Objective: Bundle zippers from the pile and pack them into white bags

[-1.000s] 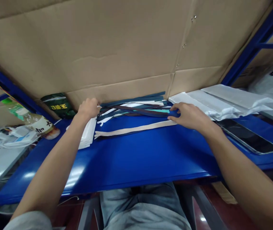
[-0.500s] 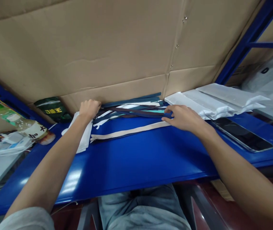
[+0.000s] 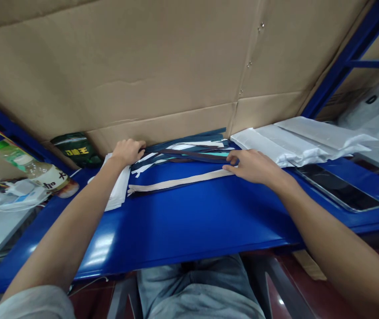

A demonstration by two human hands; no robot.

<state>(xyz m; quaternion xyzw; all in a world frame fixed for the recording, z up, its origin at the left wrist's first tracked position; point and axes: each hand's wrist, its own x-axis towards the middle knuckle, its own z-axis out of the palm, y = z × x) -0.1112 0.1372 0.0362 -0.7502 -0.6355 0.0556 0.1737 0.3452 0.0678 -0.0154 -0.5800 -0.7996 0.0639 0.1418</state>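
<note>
Zippers in dark blue, brown, white and teal lie in a loose pile [image 3: 183, 153] along the back of the blue table. My left hand [image 3: 128, 152] is closed at the pile's left end, its fingers curled over the end of a dark brown zipper [image 3: 169, 151]. At the right end is my right hand [image 3: 251, 165], thumb and forefinger apart, fingertips touching or just above the zipper ends. A beige zipper [image 3: 179, 180] lies in front of the pile, with a dark one partly under it; its right end reaches my right thumb.
White packets [image 3: 119, 188] lie under my left forearm; more white padded packets [image 3: 289, 137] are at the back right. A phone [image 3: 338, 186] rests right of my right wrist. A drink bottle [image 3: 52, 177] and dark green pouch [image 3: 78, 149] stand left. A cardboard wall [image 3: 163, 66] closes the back.
The view has shifted slightly. My left hand has moved a little to the right along the pile's end. My right hand has hardly moved, and the beige zipper lies as before.
</note>
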